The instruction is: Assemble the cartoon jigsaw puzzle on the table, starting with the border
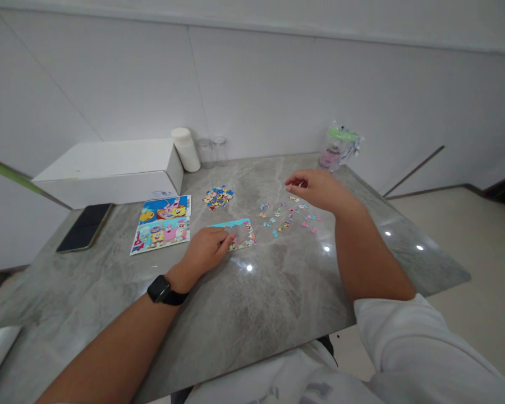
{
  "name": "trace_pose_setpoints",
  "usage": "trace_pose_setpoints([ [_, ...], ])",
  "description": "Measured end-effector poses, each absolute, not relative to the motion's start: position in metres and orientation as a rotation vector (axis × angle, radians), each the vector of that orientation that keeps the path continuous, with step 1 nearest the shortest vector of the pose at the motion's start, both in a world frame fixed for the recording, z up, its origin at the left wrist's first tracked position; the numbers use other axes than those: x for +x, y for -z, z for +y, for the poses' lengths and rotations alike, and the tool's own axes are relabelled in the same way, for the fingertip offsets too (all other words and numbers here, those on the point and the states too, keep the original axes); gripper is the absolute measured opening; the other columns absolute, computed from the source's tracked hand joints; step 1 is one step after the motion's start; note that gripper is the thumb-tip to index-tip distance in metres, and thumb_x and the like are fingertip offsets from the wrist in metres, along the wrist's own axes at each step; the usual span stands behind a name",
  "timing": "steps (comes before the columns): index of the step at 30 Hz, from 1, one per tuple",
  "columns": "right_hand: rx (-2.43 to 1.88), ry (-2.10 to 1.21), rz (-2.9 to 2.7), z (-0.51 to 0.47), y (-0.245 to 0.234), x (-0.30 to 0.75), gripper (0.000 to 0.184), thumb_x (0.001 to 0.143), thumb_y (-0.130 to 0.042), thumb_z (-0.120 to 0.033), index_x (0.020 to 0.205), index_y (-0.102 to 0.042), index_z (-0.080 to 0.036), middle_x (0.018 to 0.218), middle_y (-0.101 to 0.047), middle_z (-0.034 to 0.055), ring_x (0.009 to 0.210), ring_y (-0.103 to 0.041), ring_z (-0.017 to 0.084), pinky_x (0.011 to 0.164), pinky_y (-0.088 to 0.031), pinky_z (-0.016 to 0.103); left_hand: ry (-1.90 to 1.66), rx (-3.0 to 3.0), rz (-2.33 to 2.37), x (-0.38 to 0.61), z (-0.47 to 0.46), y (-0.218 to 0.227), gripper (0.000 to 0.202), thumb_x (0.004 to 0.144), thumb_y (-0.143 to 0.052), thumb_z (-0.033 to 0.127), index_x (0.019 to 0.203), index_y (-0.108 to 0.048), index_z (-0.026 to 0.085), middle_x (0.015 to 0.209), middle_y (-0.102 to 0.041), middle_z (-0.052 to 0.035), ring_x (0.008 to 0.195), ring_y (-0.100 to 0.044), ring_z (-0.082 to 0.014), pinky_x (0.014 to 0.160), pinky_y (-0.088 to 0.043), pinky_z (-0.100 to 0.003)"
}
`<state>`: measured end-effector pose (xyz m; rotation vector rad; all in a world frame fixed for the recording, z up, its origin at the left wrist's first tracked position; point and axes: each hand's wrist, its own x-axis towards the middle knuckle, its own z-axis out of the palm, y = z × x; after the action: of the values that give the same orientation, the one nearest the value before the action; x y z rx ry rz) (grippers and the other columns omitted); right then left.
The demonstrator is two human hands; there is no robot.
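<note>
A partly assembled jigsaw puzzle [246, 222] lies flat on the table, its border pieces joined around a grey gap. My left hand [206, 247] covers the puzzle's left side, its fingers curled close together and the thumb toward the gap. Anything pinched under those fingertips is hidden. Above the far edge of the scattered loose puzzle pieces [286, 225], my right hand [313, 186] hovers with bent fingers. A gap shows between its thumb and forefinger, and I make out no piece there. A heap of more puzzle pieces [217, 197] sits behind the puzzle.
Cartoon picture sheets [162, 224] lie left of the puzzle, beside a dark phone [85, 226]. Behind them stand a white box [109, 168], a white bottle [186, 150] and two clear glasses [212, 151]. A plastic-wrapped cup [336, 148] is at the back right.
</note>
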<state>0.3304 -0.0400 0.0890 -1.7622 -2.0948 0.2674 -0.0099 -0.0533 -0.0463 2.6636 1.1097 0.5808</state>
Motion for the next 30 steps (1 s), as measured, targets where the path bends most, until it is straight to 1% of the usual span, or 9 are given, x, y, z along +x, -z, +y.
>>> trace_pose_setpoints([
  [5, -1.903, -0.218, -2.187, -0.049, -0.098, 0.348, 0.023, 0.095, -0.065, -0.034, 0.109, -0.08, -0.022, 0.101, -0.08, 0.006, 0.087, -0.07, 0.021, 0.077, -0.048, 0.03, -0.546, 2.629, 1.206, -0.009, -0.055, 0.047, 0.054, 0.112, -0.032, 0.045, 0.073, -0.062, 0.021, 0.072, -0.068, -0.0068, 0.069, -0.062, -0.0217, 0.069, -0.037, -0.034],
  [9, -2.022, -0.197, -2.262, -0.051, -0.1, 0.359, 0.023, 0.094, -0.068, -0.035, 0.109, -0.079, -0.022, 0.107, -0.08, 0.007, 0.093, -0.071, 0.022, 0.08, -0.049, 0.031, -0.505, 2.608, 1.27, -0.01, -0.055, 0.05, 0.052, 0.111, -0.029, 0.046, 0.078, -0.061, 0.022, 0.073, -0.068, -0.0068, 0.068, -0.063, -0.0225, 0.067, -0.035, -0.033],
  [13, -2.081, -0.169, -2.263, -0.053, -0.103, 0.368, 0.023, 0.095, -0.068, -0.033, 0.112, -0.078, -0.022, 0.111, -0.08, 0.0075, 0.096, -0.072, 0.022, 0.081, -0.049, 0.03, -0.504, 2.602, 1.3, -0.01, -0.056, 0.049, 0.05, 0.111, -0.027, 0.045, 0.082, -0.061, 0.022, 0.074, -0.069, -0.0071, 0.069, -0.064, -0.0228, 0.067, -0.036, -0.032],
  [18, -2.146, -0.172, -2.194, -0.057, -0.106, 0.381, 0.02, 0.094, -0.07, -0.032, 0.109, -0.078, -0.023, 0.111, -0.081, 0.0065, 0.094, -0.072, 0.021, 0.079, -0.05, 0.029, -0.586, 2.597, 1.263, -0.01, -0.058, 0.047, 0.048, 0.109, -0.034, 0.044, 0.073, -0.056, 0.022, 0.069, -0.065, -0.0053, 0.066, -0.06, -0.0208, 0.066, -0.033, -0.032],
  [22, -2.263, -0.185, -2.161, -0.042, -0.091, 0.394, 0.017, 0.09, -0.074, -0.029, 0.104, -0.08, -0.022, 0.109, -0.081, 0.0066, 0.093, -0.072, 0.021, 0.078, -0.05, 0.029, -0.669, 2.56, 1.256, -0.01, -0.058, 0.046, 0.047, 0.107, -0.038, 0.043, 0.067, -0.053, 0.022, 0.065, -0.061, -0.0039, 0.062, -0.054, -0.0189, 0.064, -0.03, -0.032],
  [26, -2.405, -0.336, -2.182, -0.016, -0.062, 0.408, 0.018, 0.083, -0.08, -0.025, 0.1, -0.083, -0.023, 0.107, -0.082, 0.0079, 0.094, -0.073, 0.024, 0.08, -0.051, 0.031, -0.734, 2.503, 1.299, -0.009, -0.058, 0.042, 0.047, 0.105, -0.037, 0.043, 0.064, -0.049, 0.022, 0.06, -0.056, -0.0027, 0.059, -0.049, -0.0175, 0.062, -0.027, -0.032],
  [30, -2.497, -0.452, -2.156, 0.002, -0.039, 0.418, 0.017, 0.075, -0.086, -0.022, 0.091, -0.085, -0.024, 0.103, -0.082, 0.0079, 0.096, -0.073, 0.027, 0.085, -0.053, 0.034, -0.77, 2.454, 1.348, -0.009, -0.058, 0.04, 0.047, 0.103, -0.038, 0.046, 0.063, -0.047, 0.022, 0.059, -0.054, -0.0022, 0.057, -0.047, -0.0172, 0.06, -0.026, -0.031],
])
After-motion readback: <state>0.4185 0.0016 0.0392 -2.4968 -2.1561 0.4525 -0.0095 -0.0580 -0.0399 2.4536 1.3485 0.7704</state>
